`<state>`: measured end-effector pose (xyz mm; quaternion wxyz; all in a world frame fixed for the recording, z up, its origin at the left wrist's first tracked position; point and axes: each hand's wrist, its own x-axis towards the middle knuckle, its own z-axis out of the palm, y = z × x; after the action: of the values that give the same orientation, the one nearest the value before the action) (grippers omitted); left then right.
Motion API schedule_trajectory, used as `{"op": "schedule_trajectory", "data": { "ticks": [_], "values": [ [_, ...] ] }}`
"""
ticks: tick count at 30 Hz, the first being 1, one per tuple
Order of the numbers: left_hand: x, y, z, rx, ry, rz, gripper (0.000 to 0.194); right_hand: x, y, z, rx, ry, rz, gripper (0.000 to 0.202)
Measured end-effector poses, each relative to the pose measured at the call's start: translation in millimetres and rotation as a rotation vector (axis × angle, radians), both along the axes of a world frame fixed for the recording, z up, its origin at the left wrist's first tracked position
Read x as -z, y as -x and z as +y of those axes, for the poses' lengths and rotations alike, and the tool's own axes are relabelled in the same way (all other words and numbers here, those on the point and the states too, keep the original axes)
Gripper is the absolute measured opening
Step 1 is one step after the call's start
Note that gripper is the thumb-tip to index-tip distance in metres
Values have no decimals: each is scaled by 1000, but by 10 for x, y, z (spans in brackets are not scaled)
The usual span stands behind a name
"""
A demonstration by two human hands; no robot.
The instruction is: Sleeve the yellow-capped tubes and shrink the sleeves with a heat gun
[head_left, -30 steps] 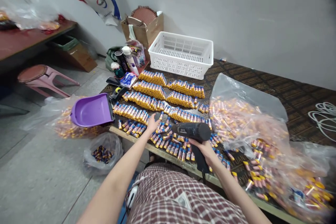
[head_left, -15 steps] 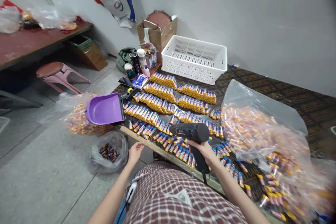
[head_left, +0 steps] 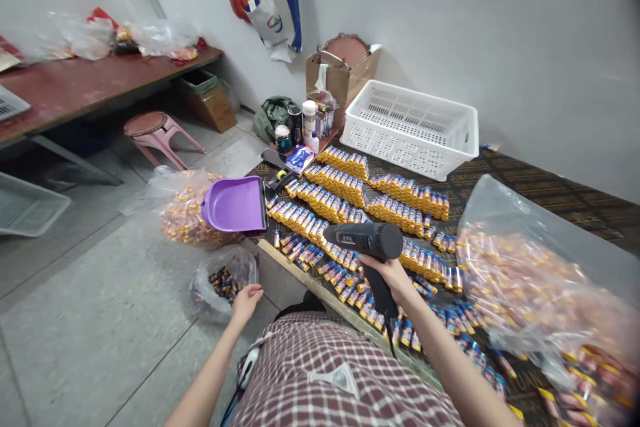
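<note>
My right hand (head_left: 387, 275) is wrapped around the handle of a black heat gun (head_left: 367, 239), whose barrel points left over the rows. Beneath and around it, small blue, pink and yellow cylinders (head_left: 335, 188) stand and lie in several rows on the dark table. My left hand (head_left: 247, 303) is off the table, at the right edge of a clear plastic bag (head_left: 200, 287) with dark small pieces inside. Its fingers are drawn together; whether anything is between them does not show.
A purple dustpan (head_left: 235, 203) sits by the table's left corner, over a bag of cylinders (head_left: 183, 223). At the back stands a white plastic crate (head_left: 410, 137). A large clear bag of cylinders (head_left: 540, 273) lies to the right. A wooden strip (head_left: 300, 277) edges the table.
My view has turned left, shifting the scene rightward. My left hand has moved left and down to the edge of the bag of dark pieces. My right hand still grips the heat gun.
</note>
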<state>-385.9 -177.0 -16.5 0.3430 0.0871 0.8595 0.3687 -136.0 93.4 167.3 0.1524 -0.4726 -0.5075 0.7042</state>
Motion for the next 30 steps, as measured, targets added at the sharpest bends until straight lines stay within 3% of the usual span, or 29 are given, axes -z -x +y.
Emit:
{"op": "schedule_trajectory", "data": {
  "ticks": [7, 12, 17, 22, 27, 30],
  "values": [
    [39, -156, -201, -42, -36, -75, 50, -148, 502, 145, -94, -72, 99, 34],
    [-108, -364, -174, -4, -32, -119, 48, -252, 597, 155, -122, -125, 142, 32],
    [-252, -466, -193, 49, 33, -123, 48, -249, 25, 76, -123, -38, 47, 34],
    [-212, -411, -95, 144, 106, -91, 41, -88, -820, -59, 39, 7, -116, 37],
    [-200, -252, 301, 278, 134, 6, 29, -74, -1580, -300, 324, 28, -260, 41],
    [-248, -168, 652, 433, 160, 266, 33, -88, -1866, -482, 463, 113, -348, 39]
  ]
}}
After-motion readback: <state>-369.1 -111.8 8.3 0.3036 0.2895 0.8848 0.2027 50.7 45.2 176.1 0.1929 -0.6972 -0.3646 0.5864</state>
